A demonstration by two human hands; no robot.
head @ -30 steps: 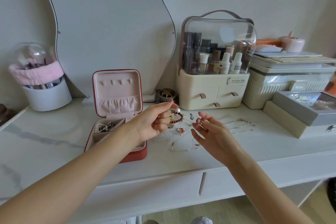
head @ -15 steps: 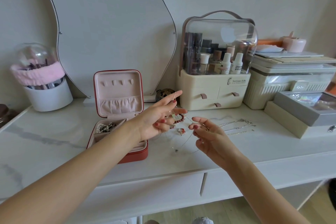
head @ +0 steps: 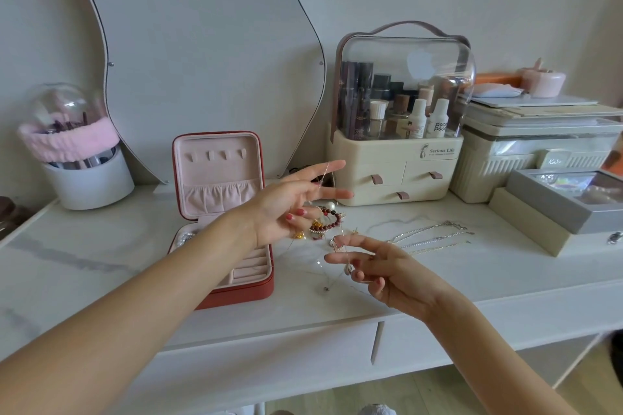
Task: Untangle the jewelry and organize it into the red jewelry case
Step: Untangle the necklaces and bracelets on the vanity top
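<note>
The red jewelry case [head: 240, 295] lies open at the left on the white table, its pink lid [head: 215, 175] upright. My left hand [head: 290, 205] is raised beside the lid with two fingers stretched out, and a thin necklace chain [head: 341, 229] runs down from them. My right hand [head: 381, 273] sits lower and nearer, pinching the same chain; its small pendant [head: 326, 289] hangs just above the tabletop. Between the hands lie a dark red bead bracelet [head: 332, 217], a pearl [head: 332, 205] and gold charms [head: 298, 234]. Silver chains [head: 435, 237] lie stretched out to the right.
A cream cosmetics organizer [head: 394, 165] with a clear dome stands behind the jewelry. Stacked boxes [head: 546, 216] fill the right side. A wavy mirror [head: 199, 54] leans on the wall, and a white brush holder [head: 89, 178] with a pink band stands far left.
My left hand has risen and spread its fingers, drawing the thin chain up. My right hand has dropped nearer to me, closing on the chain's lower part.
</note>
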